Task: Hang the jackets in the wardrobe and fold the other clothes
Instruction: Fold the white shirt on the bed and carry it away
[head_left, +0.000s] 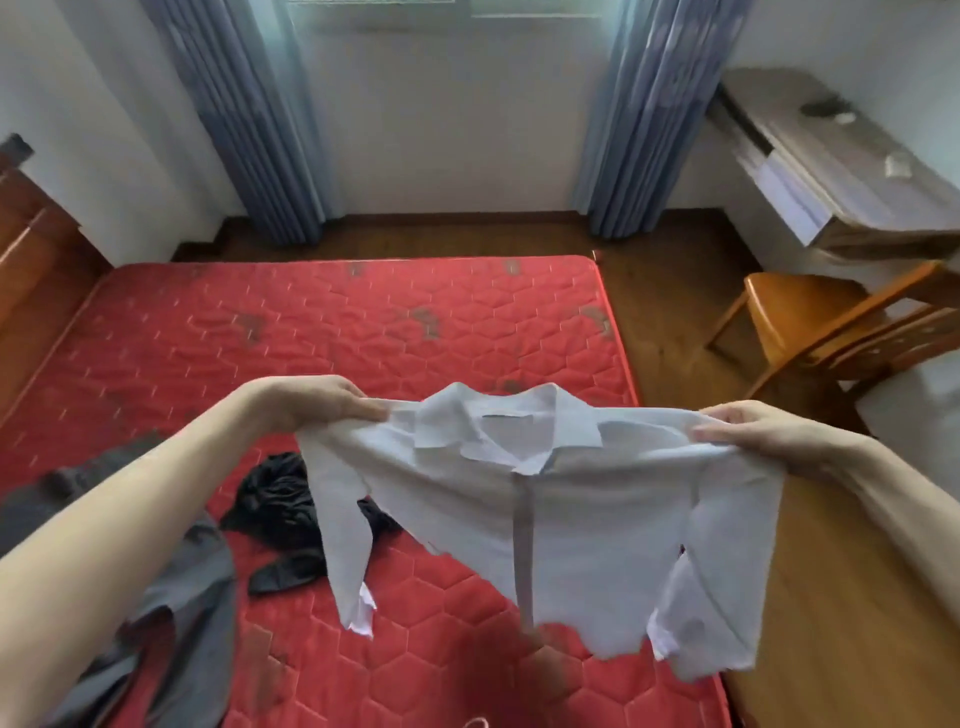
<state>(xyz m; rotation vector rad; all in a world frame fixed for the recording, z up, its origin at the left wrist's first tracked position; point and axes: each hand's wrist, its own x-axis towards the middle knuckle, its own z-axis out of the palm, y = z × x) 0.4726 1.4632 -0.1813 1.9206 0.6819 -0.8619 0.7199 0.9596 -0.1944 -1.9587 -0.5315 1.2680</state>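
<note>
A red mattress (395, 332) is lying mid-frame; a wooden chair (810, 322) and desk (841, 171) are standing at right, curtains (239, 119) hanging above.

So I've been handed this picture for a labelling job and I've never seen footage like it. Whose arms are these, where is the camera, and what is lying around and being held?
No machine here: the arms belong to a person wearing a wide-angle camera on the head, looking forward and down. That is why both arms reach in from the bottom corners. The left hand and right hand each grip a shoulder of a light blue collared shirt, holding it spread in the air above a red quilted mattress. On the mattress lie a crumpled black garment and a grey garment at the lower left. A wooden chair stands on the floor to the right, below a desk.
</note>
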